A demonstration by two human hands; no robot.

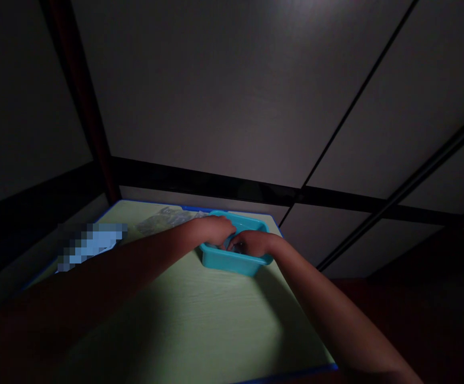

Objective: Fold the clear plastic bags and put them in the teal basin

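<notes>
A turquoise plastic basin (232,262) stands near the far edge of the table. Both hands reach over its rim and down into it. My left hand (217,230) comes in from the left, its fingers bent downward and closed inside the basin. Beside it, my right hand (253,242) has its fingers curled, with thumb and forefinger close together. The fingertips of the two hands almost meet. Something small and pale seems to lie between them, but the hands and the dim light hide what it is.
Clear crumpled plastic (164,218) lies on the table left of the basin, partly behind my left forearm. Farther left is a pixelated light-blue item (96,242). The pale green table (216,320) has a blue edge and stands close to grey panels (216,96).
</notes>
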